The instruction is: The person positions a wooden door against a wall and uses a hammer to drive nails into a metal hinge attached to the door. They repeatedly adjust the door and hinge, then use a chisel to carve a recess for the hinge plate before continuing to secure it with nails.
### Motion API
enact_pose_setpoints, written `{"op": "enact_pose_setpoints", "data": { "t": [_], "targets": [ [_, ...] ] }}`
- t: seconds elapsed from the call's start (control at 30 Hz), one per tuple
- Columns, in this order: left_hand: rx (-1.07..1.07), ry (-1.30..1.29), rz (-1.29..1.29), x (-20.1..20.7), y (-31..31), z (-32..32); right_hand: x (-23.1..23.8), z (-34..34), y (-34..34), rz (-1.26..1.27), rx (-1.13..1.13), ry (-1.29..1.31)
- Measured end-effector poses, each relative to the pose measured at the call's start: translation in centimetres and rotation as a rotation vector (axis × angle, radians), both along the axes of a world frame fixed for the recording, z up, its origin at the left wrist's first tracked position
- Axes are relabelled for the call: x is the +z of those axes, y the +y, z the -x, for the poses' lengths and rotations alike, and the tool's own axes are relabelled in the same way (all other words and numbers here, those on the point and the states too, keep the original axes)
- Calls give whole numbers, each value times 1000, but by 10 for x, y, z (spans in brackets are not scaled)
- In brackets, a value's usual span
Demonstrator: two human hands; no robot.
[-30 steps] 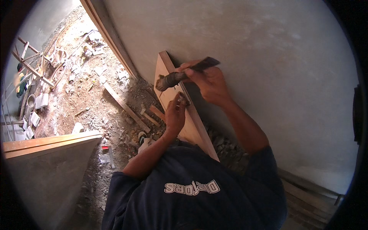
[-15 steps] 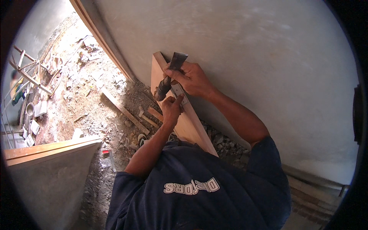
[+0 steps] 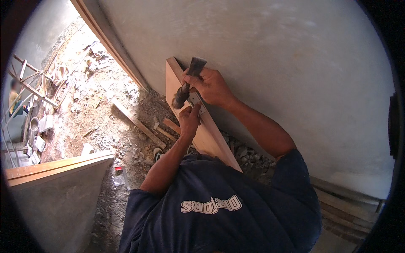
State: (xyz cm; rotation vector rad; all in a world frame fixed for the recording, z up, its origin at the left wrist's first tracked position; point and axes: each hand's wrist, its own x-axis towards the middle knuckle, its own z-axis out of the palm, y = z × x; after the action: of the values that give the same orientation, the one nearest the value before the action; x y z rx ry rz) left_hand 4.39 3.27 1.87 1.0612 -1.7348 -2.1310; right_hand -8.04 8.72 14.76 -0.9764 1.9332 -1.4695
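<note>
Right hand [image 3: 211, 86] is gripping a hammer [image 3: 189, 82], fingers clamped round its handle, head against the wooden board [image 3: 211, 135] leaning on the grey wall [image 3: 274, 46]. Left hand [image 3: 189, 120] is pressing a small metal plate [image 3: 197, 101] to the board, fingers together. Rubble floor [image 3: 105, 109] is lying left.

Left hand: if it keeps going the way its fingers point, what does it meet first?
The left hand points up along the wooden board. First in line looks like the small metal plate on the board, then the right hand gripping the hammer. Depth is unclear.
</note>
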Motion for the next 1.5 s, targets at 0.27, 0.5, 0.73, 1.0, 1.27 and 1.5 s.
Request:
{"op": "enact_pose_setpoints", "data": {
  "t": [0.27,0.5,0.73,1.0,1.27,1.5],
  "targets": [
    [-7,-16,0,0,1,1,-3,4,4,157,-83,-256],
    [15,-5,-9,-9,0,2,-22,11,4,242,-179,-511],
    [31,2,17,-16,-1,4,-26,5,6,60,-140,-64],
    [10,51,116,-13,3,3,-28,-2,3,209,-222,-162],
    [-37,-110,165,-2,-4,4,12,-15,28,567,-277,-387],
    [-25,-118,216,1,-34,19,26,-40,137,759,-535,-176]
  ]
}}
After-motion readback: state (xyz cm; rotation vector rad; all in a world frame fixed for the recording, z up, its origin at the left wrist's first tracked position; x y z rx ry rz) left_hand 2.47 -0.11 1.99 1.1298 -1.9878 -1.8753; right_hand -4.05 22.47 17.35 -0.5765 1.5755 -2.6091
